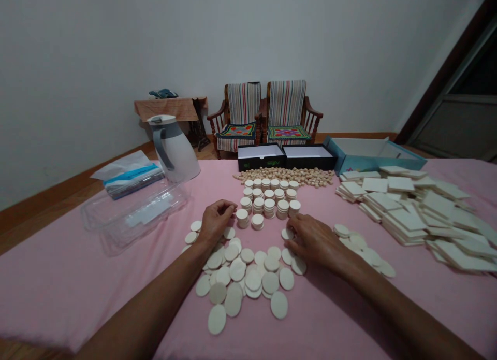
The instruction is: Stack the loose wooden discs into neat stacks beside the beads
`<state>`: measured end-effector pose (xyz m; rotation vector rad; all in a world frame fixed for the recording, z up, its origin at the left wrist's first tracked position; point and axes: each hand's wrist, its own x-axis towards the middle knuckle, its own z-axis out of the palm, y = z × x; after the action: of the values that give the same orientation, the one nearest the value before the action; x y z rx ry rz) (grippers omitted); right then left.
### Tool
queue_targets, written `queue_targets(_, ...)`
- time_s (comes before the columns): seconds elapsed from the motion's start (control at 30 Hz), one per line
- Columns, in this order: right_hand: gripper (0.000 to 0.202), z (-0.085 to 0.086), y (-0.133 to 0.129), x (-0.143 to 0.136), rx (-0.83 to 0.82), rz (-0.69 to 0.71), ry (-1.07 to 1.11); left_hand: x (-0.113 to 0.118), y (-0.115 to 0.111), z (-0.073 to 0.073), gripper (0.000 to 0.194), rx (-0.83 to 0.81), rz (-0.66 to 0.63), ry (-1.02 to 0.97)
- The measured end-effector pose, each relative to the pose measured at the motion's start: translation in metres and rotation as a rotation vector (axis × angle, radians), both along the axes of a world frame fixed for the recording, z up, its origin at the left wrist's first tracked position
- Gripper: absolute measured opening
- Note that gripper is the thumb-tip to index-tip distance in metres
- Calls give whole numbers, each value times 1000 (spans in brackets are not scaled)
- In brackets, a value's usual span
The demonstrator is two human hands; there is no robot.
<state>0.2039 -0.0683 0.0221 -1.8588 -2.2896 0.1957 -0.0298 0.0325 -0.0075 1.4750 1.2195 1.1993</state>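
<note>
My left hand (217,220) is just left of a short stack of round wooden discs (242,218), fingers curled together. Whether anything sits between its fingertips is hidden. Beside that stack stands another, lower stack (257,221). On the right, my right hand (313,240) pinches a pale wooden disc (287,234) at the table surface. Loose discs (252,279) lie spread and overlapping between my forearms. Behind the two front stacks, several more disc stacks (268,207) are lined up in rows.
Small wooden beads (287,175) lie behind the stacks, before two black boxes (261,163). Square wooden tiles (404,215) are piled right, near a blue box (376,155). More discs (368,255) lie beyond my right forearm. Left are a jug (178,153), clear plastic tray (135,220) and tissue pack (134,176).
</note>
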Motion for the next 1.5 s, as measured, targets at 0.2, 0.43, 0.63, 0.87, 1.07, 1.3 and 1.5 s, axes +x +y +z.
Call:
queue_targets(0.2,10,-9,2,-11,31,-57,-14,0,2,-4,23,-2,-4,1)
queue_targets(0.43,16,-4,14,-20,118,59,202,0,2,-2,24,-2,-3,-6)
queue_targets(0.63,20,2,33,-43,233,134,247,1,-1,0,20,21,1,-8)
queue_targets(0.87,19,2,34,-40,246,128,270,1,-2,2,21,23,4,-5)
queue_targets(1.07,18,10,16,-7,99,186,317,1,0,0,20,17,7,-5)
queue_targets(1.3,26,13,-6,-15,-137,363,267,1,-1,1,25,-8,4,-18)
queue_targets(1.5,23,6,-2,-22,-102,367,203,1,0,1,22,-4,8,-18)
